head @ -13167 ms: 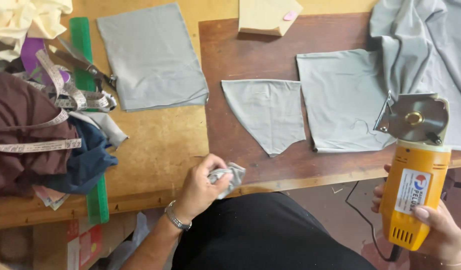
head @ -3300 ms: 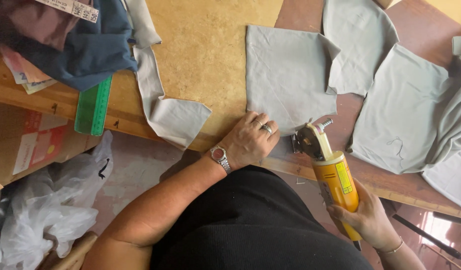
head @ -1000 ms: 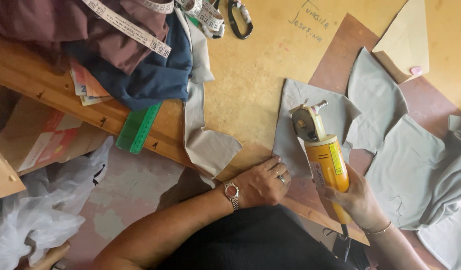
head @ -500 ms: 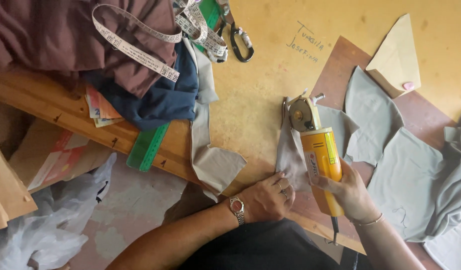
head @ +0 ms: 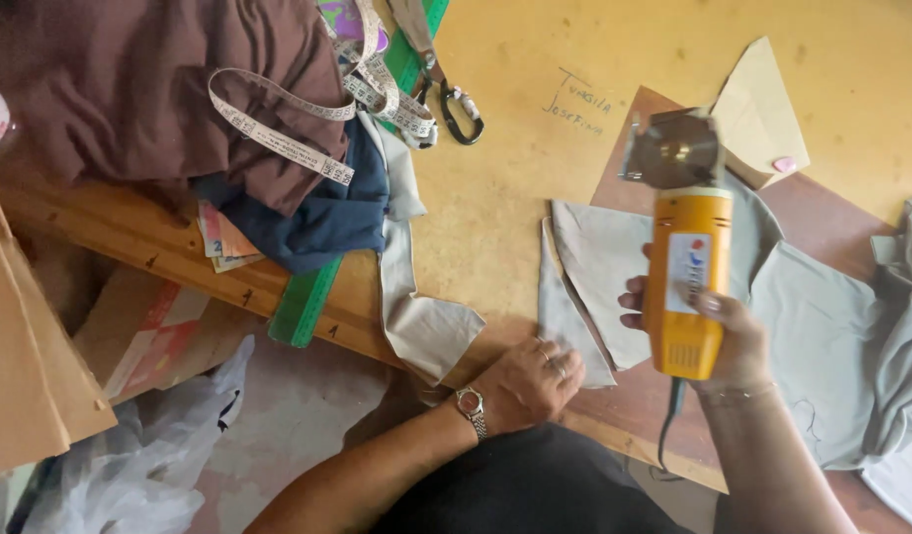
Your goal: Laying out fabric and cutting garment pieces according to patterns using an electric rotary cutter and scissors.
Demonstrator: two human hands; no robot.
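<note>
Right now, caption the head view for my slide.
Left hand pins grey fabric while right hand grips a yellow rotary cutter.

A single camera sat on my head and looked steeply down, close over my own lap and the near edge of the tabletop (head: pixel 535 148). The view was tilted, so that edge ran slantwise from the left of the frame to the lower right. My hands came in from the bottom of the frame, the floor (head: pixel 298 415) showed at lower left, and the tabletop filled the upper part and the right.
</note>
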